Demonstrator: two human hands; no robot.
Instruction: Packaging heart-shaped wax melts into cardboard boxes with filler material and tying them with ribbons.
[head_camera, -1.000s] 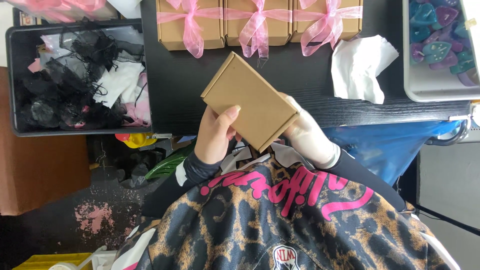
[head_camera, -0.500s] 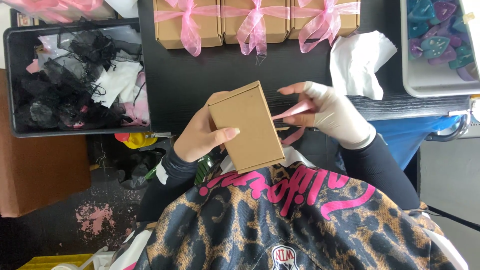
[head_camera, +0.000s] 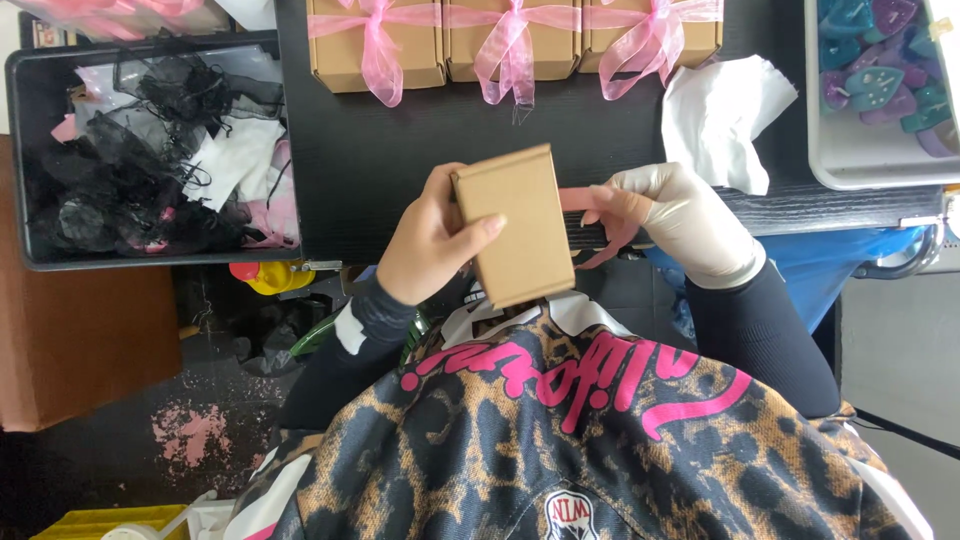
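Both hands have parted: left hand (head_camera: 432, 245) grips cardboard box (head_camera: 515, 225), right hand (head_camera: 680, 220) now pinches pink ribbon (head_camera: 600, 205).

Your box (head_camera: 515, 225): matt brown cardboard. Ribbon (head_camera: 600, 235): sheer glossy pink fabric. Your right hand (head_camera: 675, 220): smooth pale latex glove. Worktop (head_camera: 400, 150): black wood-grain, matt.

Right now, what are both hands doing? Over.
Left hand grips plain cardboard box. Gloved right hand pinches pink ribbon beside it. Nothing blocking.

Bare black table (head_camera: 380, 170) ahead is open; ribboned boxes (head_camera: 510, 40) wall off the back, white tissue (head_camera: 720, 115) crowds the right.
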